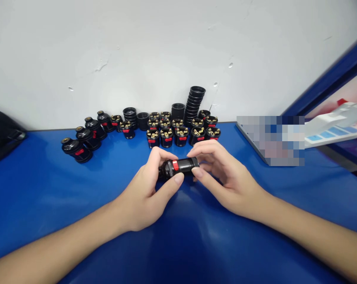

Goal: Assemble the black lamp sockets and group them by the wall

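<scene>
Both hands hold one black lamp socket (180, 167) with a red tab, lying sideways just above the blue table (48, 197). My left hand (150, 189) is closed on its left, threaded end, thumb under it. My right hand (222, 177) pinches its right end with thumb and fingers. Behind them stand several black socket inserts with brass contacts and red tabs (181, 132).
A leaning stack of black rings (194, 102) and shorter ring stacks (130, 115) stand by the white wall. Several assembled black sockets (83, 140) lie in a row at left. A black bag (2, 134) sits far left; a blurred board (270, 140) lies at right.
</scene>
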The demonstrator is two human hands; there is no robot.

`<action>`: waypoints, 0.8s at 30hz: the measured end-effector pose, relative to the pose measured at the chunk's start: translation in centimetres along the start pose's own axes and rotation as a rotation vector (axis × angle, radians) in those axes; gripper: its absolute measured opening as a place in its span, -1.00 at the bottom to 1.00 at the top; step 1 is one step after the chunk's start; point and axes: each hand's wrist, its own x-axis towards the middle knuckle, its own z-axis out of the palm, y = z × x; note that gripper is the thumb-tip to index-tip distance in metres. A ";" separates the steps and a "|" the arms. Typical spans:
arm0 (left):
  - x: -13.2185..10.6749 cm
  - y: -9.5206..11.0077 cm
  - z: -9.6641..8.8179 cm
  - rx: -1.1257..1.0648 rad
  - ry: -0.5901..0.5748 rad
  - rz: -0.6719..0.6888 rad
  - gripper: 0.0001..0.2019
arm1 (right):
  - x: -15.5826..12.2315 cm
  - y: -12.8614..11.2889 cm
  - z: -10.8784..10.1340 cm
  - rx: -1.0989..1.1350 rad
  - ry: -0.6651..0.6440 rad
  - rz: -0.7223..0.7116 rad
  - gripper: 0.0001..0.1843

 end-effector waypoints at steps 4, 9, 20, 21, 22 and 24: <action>-0.1 0.0 0.0 0.015 0.031 -0.007 -0.78 | 0.0 -0.1 0.2 -0.017 0.025 -0.083 -0.71; -0.2 0.0 0.0 -0.019 -0.005 -0.004 -0.79 | 0.1 -0.1 0.0 0.031 -0.012 0.084 -0.79; 0.1 -0.1 0.0 0.008 0.020 -0.002 -0.80 | 0.1 -0.1 0.1 -0.004 -0.011 0.002 -0.70; 0.1 0.0 0.0 0.003 0.011 0.001 -0.79 | 0.1 0.0 0.0 0.010 -0.017 0.035 -0.74; 0.1 0.0 0.0 -0.001 0.004 -0.001 -0.79 | 0.1 0.0 0.0 0.019 -0.018 0.052 -0.77; 0.0 0.0 0.0 -0.006 0.006 -0.011 -0.78 | 0.1 0.1 0.0 0.008 -0.004 0.023 -0.79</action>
